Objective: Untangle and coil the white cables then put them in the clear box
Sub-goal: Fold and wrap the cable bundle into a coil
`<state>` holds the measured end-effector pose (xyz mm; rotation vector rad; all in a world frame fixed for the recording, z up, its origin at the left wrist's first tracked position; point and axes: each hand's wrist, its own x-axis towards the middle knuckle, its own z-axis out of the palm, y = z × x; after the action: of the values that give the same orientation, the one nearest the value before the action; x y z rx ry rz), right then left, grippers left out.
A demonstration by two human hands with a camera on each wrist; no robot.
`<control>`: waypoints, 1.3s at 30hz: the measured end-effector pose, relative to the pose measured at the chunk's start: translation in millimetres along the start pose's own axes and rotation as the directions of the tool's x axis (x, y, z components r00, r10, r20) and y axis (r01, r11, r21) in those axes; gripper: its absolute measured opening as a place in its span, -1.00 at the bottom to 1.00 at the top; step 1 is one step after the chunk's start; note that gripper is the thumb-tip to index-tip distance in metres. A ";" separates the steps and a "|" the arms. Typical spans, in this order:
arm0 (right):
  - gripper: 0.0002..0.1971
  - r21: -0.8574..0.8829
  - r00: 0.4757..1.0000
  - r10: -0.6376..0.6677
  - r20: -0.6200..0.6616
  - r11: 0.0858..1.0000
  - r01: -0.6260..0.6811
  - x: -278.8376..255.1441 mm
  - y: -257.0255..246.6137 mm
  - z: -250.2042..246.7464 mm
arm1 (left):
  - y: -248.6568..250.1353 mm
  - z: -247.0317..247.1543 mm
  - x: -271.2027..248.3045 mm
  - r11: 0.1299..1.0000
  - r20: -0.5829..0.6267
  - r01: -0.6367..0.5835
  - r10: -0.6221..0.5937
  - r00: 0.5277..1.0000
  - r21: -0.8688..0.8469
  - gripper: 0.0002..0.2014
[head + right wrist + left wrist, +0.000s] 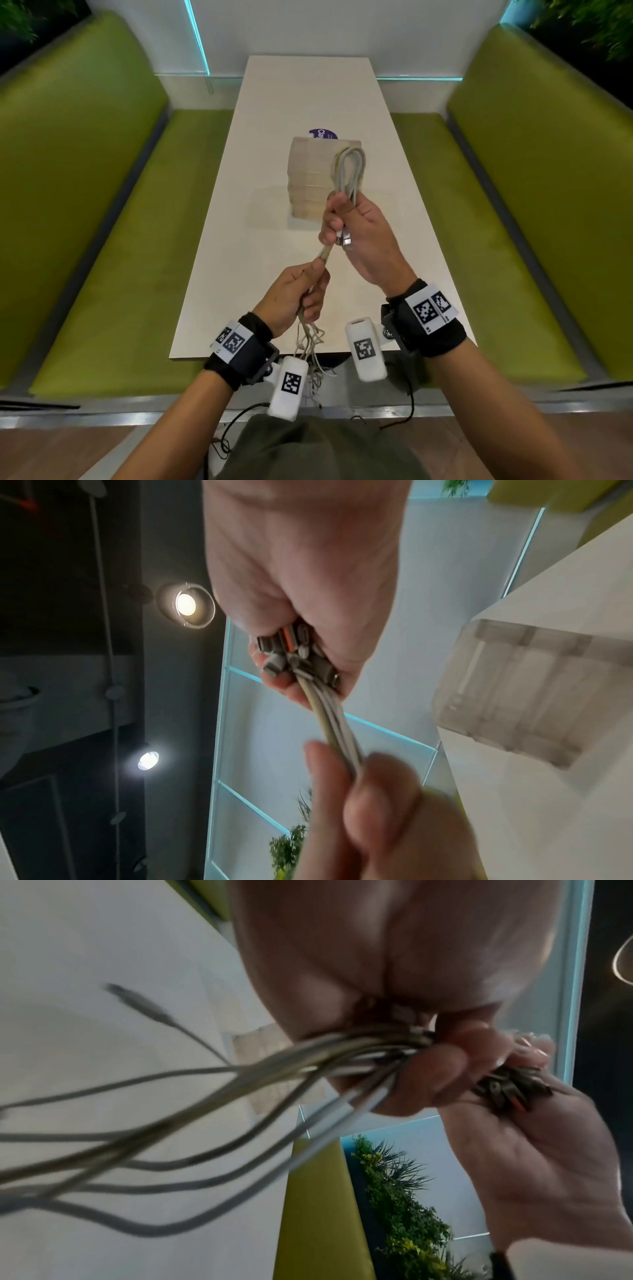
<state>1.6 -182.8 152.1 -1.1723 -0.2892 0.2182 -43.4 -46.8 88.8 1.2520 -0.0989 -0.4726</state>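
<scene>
A bundle of white cables (347, 171) is held up over the white table (308, 85). My right hand (346, 222) grips the bundle, with a loop rising above the fist and several metal plug ends (294, 653) sticking out below it. My left hand (308, 291) grips the same cables (342, 1047) lower down, nearer to me. Tangled loose ends (311, 342) hang from it past the table's near edge. The clear box (308, 178) stands on the table just beyond both hands; the clear box (520, 688) looks empty in the right wrist view.
A purple round sticker (322, 134) lies on the table behind the box. Green padded benches (102, 205) run along both sides of the narrow table. A white wall with a lit glass strip (197, 37) closes the far end.
</scene>
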 end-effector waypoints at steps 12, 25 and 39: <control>-0.84 -0.439 0.981 -0.002 0.196 0.894 0.090 1.2 -42.7 -24.4 | 26.9 -20.3 -10.5 0.991 0.139 0.108 -0.119 0.983 0.084 -0.63; -0.80 -0.940 0.753 0.566 0.337 0.156 0.303 -4.9 -37.7 -25.0 | 45.0 -33.7 -9.9 0.966 0.254 0.221 -0.250 0.934 0.137 0.09; -0.84 -0.893 0.703 0.607 0.371 0.441 0.091 -15.6 -15.0 -25.7 | 39.6 -22.2 -10.1 0.937 0.064 0.134 -0.163 0.985 0.323 -0.27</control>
<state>-4.3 -215.7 155.1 -2.1925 -0.9299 0.9024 -33.8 -14.0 120.2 1.5618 -0.1617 -0.6639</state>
